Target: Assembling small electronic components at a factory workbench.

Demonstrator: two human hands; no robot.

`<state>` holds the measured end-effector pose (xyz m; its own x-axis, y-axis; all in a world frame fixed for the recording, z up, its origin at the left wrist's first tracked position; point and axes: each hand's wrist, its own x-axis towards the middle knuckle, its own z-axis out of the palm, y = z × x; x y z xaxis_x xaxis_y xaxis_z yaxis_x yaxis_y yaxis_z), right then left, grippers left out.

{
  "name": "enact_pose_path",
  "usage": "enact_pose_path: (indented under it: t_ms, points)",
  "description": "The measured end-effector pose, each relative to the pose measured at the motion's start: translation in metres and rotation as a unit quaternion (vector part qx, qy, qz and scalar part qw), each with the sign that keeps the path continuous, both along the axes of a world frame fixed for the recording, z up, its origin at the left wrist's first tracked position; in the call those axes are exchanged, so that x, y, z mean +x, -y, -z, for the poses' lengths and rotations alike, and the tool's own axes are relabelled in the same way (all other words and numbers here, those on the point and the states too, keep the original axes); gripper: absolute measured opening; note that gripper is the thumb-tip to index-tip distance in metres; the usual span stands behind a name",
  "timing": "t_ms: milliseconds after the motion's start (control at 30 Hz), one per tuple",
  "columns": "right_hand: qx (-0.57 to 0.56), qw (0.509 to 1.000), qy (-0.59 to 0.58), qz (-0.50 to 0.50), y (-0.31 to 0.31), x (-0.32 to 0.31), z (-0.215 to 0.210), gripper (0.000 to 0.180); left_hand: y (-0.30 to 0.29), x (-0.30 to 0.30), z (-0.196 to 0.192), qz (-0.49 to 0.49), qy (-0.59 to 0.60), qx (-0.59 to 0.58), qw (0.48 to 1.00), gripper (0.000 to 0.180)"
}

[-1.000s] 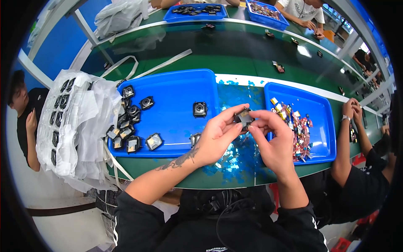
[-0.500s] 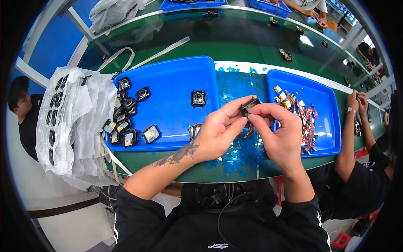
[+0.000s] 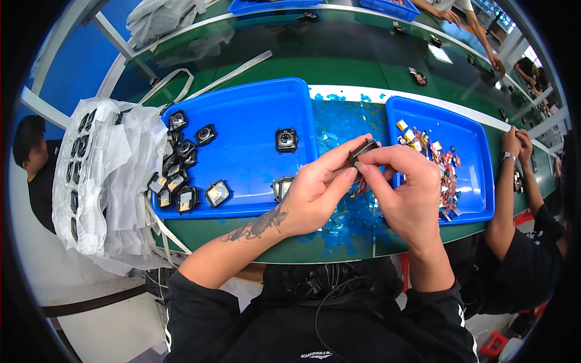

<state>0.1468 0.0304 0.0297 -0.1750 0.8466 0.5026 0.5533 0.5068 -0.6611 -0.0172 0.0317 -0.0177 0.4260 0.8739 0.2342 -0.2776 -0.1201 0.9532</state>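
A dark watch case (image 3: 363, 151) is pinched between my two hands, raised above the table between two blue trays. My left hand (image 3: 316, 192) grips it from the left, with its thumb along the near side. Closed on its right side are the thumb and index finger of my right hand (image 3: 413, 192). Fingers hide much of the case. In the left blue tray (image 3: 251, 139) lie a pile of black watch cases (image 3: 186, 152) and a few single ones, including one face-up case (image 3: 286, 140). Small parts with red and yellow pieces (image 3: 446, 172) fill part of the right blue tray (image 3: 477, 175).
Blue film scraps (image 3: 339, 233) litter the green table under my hands. Layered plastic trays and white sheets (image 3: 115, 181) stand at the left. Beyond a white rail runs a green conveyor (image 3: 339, 54) carrying small assemblies (image 3: 417, 76). Co-workers' arms (image 3: 503, 193) are at the right.
Both hands stay on the watch case, which has shifted slightly. Small assemblies on the conveyor have moved right. A co-worker's arm at the top right now reaches down toward the conveyor.
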Motion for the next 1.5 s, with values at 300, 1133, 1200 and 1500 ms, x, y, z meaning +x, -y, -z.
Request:
enact_pose_path:
  t_ms: [300, 1133, 1200, 1500]
  points:
    - [0.100, 0.992, 0.058, 0.045, 0.004, -0.002, -0.004, 0.020, 0.005, 0.003, -0.010, 0.013, 0.040, -0.030, 0.999, 0.043]
    - [-0.102, 0.964, -0.247, -0.019, 0.021, 0.005, 0.023, 0.018, -0.002, -0.006, -0.011, -0.101, -0.045, 0.057, 0.992, 0.030]
    - [-0.095, 0.972, -0.207, -0.060, 0.020, 0.007, 0.022, 0.016, 0.000, -0.005, -0.015, -0.118, -0.035, 0.039, 0.992, 0.031]
    - [-0.335, 0.812, -0.432, -0.203, 0.014, 0.028, 0.018, 0.012, -0.006, -0.013, -0.020, -0.039, -0.137, 0.147, 0.979, 0.028]
